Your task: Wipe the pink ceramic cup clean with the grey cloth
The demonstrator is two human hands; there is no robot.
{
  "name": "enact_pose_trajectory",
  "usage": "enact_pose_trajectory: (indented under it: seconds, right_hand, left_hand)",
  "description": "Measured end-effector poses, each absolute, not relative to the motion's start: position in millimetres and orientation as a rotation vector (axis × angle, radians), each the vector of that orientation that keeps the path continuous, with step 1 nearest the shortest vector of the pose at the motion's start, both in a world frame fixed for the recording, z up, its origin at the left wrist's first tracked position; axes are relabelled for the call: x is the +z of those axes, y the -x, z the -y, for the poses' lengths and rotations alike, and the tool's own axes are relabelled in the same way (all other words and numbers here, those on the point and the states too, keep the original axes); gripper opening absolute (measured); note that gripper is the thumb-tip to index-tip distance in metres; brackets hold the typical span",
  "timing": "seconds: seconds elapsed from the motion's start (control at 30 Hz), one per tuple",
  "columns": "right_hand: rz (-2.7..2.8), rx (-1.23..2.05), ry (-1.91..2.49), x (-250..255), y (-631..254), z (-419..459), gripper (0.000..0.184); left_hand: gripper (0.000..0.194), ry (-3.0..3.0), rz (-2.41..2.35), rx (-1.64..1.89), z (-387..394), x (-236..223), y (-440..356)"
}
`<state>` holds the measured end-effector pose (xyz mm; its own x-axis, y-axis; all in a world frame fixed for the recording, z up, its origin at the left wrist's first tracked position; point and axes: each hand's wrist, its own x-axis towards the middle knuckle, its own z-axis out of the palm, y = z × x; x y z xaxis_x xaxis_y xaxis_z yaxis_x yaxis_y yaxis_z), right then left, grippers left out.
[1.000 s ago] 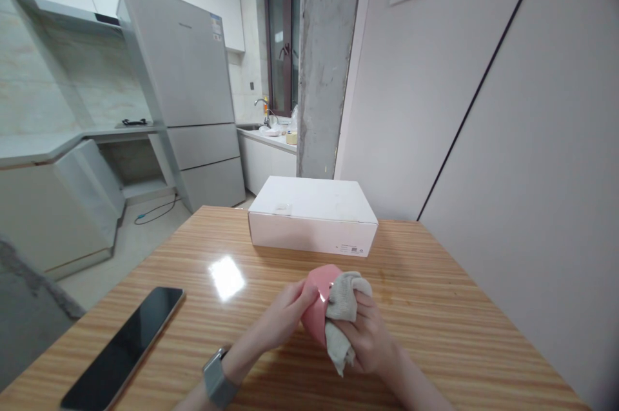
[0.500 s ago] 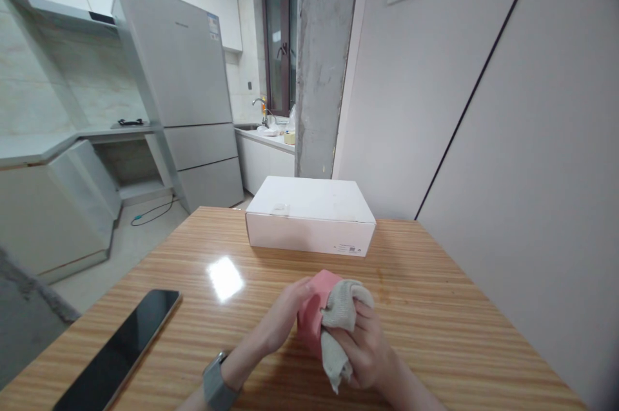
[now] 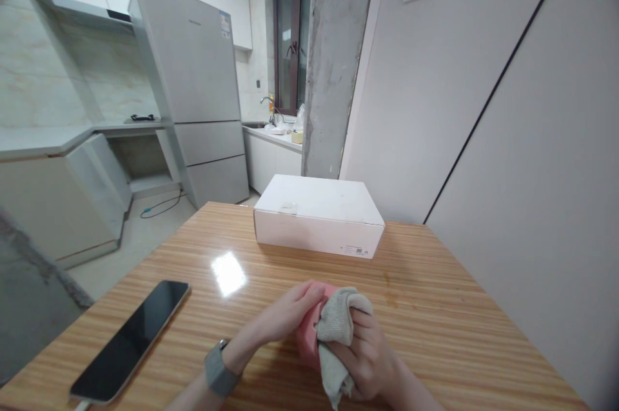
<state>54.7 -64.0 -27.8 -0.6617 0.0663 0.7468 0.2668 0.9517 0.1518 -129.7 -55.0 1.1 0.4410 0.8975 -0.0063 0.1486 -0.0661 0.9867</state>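
A pink object with smooth sides, its kind hard to make out, sits low in the middle of the head view above the wooden table. My left hand grips it from the left, thumb along its upper edge and the other fingers mostly out of sight behind. Bunched in my right hand is a grey cloth, pressed against the pink object's right side. One end of the cloth hangs down below my curled fingers. The cloth and both hands cover much of the pink object.
A white box lies on the wooden table beyond my hands. At the left is a black phone with a cable at its near end. Further back stand a grey fridge and a sink counter.
The view has shifted slightly left, so the surroundings sit further right. My left thumb now lies higher along the pink object's top, and the pink object and cloth are slightly lower in view.
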Motion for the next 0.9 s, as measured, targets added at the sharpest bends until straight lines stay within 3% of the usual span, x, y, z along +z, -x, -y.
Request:
enact_pose_trajectory:
  seconds: [0.3,0.53,0.7,0.9]
  right_hand:
    - [2.221,-0.404,0.375,-24.6,-67.0,53.5,0.034]
    - [2.171,-0.437,0.272,-20.2,-70.0,62.1,0.034]
    - [2.176,-0.407,0.194,-20.5,-56.5,68.3,0.037]
    - [2.231,-0.361,0.202,-26.6,-54.5,64.0,0.037]
  left_hand:
    - [0.035,-1.378,-0.817,0.996,60.2,-11.8,115.0]
    - [0.042,-1.070,-0.817,1.021,53.5,-16.6,113.2]
    - [0.042,-1.143,-1.039,1.074,51.6,-21.8,113.5]
    - [0.049,-1.281,-0.971,0.974,51.2,-32.1,116.9]
